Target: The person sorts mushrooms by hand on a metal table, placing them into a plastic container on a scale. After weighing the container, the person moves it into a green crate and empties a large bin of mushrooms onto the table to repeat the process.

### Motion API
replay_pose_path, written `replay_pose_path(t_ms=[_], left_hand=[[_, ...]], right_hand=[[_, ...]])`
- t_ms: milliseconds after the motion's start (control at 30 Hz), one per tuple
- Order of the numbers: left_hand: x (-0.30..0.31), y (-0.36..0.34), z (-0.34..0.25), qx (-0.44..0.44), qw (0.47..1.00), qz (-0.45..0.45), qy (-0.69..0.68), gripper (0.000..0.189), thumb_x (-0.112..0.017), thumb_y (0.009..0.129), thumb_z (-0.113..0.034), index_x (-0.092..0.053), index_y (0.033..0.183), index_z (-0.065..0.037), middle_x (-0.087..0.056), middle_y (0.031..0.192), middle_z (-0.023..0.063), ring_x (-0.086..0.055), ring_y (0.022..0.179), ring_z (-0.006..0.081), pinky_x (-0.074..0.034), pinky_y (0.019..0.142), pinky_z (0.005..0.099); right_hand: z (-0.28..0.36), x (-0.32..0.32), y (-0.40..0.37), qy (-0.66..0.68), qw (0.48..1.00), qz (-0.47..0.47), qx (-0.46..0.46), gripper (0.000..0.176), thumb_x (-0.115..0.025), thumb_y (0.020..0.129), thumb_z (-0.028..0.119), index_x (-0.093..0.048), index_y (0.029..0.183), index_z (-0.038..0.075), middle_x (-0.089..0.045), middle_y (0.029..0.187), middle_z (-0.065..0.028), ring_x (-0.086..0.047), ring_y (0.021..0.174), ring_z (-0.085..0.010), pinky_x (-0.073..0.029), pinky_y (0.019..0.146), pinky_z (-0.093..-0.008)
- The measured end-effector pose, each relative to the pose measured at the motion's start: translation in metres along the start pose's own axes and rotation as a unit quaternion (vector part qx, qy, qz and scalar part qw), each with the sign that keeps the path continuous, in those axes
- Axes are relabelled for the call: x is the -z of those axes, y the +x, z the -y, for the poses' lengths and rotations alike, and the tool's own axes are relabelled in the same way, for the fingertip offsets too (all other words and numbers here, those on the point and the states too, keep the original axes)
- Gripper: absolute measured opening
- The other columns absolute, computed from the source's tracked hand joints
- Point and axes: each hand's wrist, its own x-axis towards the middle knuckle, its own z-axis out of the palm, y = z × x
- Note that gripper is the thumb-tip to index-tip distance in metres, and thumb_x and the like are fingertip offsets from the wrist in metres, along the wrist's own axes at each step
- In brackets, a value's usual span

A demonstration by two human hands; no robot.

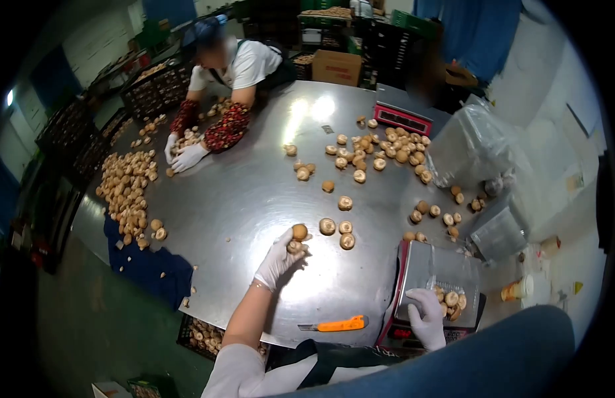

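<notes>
My left hand (278, 260), in a white glove, is closed around mushrooms above the metal table (254, 199). One brown cap (299, 232) shows at the fingertips, and a second mushroom (294, 247) sits lower in the grip. Several loose mushrooms (327, 227) lie just beyond it. My right hand (427, 322), also gloved, is over the front of a red-edged scale (420, 265), its fingers apart and holding nothing. Beside those fingers, a clear package of mushrooms (451, 302) rests on the scale plate.
An orange utility knife (340, 324) lies near the front edge. Plastic bags (470, 142) stand on the right, with another scale (403, 109) at the back. Across the table a co-worker (247, 66) leans over mushrooms. A large mushroom pile (125, 186) and dark blue cloth (151, 265) occupy the left edge.
</notes>
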Motion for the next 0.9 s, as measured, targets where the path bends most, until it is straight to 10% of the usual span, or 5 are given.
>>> replay_pose_path(t_ms=[100, 367, 667, 900], left_hand=[[-0.079, -0.018, 0.023, 0.0, 0.998, 0.049, 0.028, 0.044, -0.039, 0.099, -0.029, -0.04, 0.13, 0.002, -0.055, 0.119, 0.0245, -0.065, 0.081, 0.0208, -0.058, 0.069, 0.0288], [-0.208, -0.015, 0.106, 0.038, 0.952, 0.224, 0.203, 0.048, -0.055, 0.092, -0.022, -0.039, 0.136, -0.007, -0.054, 0.121, 0.0126, -0.058, 0.102, 0.0208, -0.049, 0.091, 0.0331], [-0.271, 0.012, 0.215, -0.372, 0.605, 0.301, 0.636, 0.046, -0.066, 0.079, -0.015, -0.051, 0.122, -0.009, -0.043, 0.124, 0.0232, -0.043, 0.115, 0.0388, -0.036, 0.1, 0.0415], [-0.227, 0.004, 0.176, -0.346, 0.717, 0.143, 0.588, 0.042, -0.068, 0.077, -0.013, -0.054, 0.116, -0.007, -0.044, 0.123, 0.0195, -0.045, 0.113, 0.0338, -0.04, 0.096, 0.0392]], right_hand=[[-0.009, 0.007, -0.009, -0.018, 1.0, -0.012, -0.009, 0.023, -0.057, 0.072, -0.002, -0.062, 0.094, 0.001, -0.062, 0.093, -0.014, -0.058, 0.09, -0.0307, -0.045, 0.082, -0.0369], [-0.043, 0.076, -0.046, -0.141, 0.969, -0.175, -0.107, 0.023, -0.056, 0.076, -0.003, -0.06, 0.098, 0.0, -0.061, 0.098, -0.0139, -0.057, 0.095, -0.0299, -0.045, 0.084, -0.0343], [-0.074, 0.084, -0.086, -0.089, 0.956, -0.21, -0.182, 0.02, -0.06, 0.078, 0.002, -0.061, 0.098, 0.002, -0.06, 0.099, -0.0122, -0.055, 0.095, -0.0287, -0.044, 0.084, -0.0352], [-0.059, 0.122, -0.056, -0.11, 0.968, -0.186, -0.131, 0.026, -0.057, 0.074, 0.0, -0.06, 0.1, 0.001, -0.06, 0.1, -0.014, -0.055, 0.097, -0.0311, -0.044, 0.086, -0.0359]])
